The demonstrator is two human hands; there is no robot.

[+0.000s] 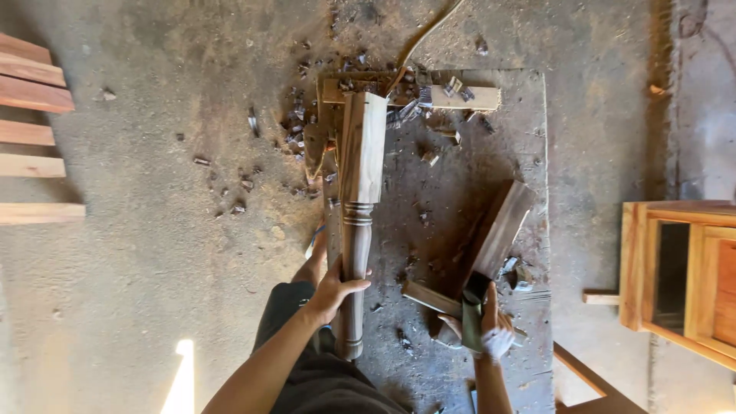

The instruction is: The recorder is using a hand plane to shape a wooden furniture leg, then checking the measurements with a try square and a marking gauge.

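Observation:
A long turned wooden leg (359,199) lies on the floor, pointing away from me, with a square upper block and a rounded lower shaft. My left hand (334,290) grips the rounded shaft near its lower part. My right hand (491,326), with a white wrap on its fingers, holds a dark green tool (472,318) low over the board, beside a short wood block (431,299). A dark wooden plank (500,230) lies at a slant just beyond that hand.
Wood chips (299,115) litter the concrete around the leg's far end. A grey floor board (529,153) lies under the work. Planks (31,130) are stacked at the left edge. A wooden cabinet frame (678,268) stands at the right.

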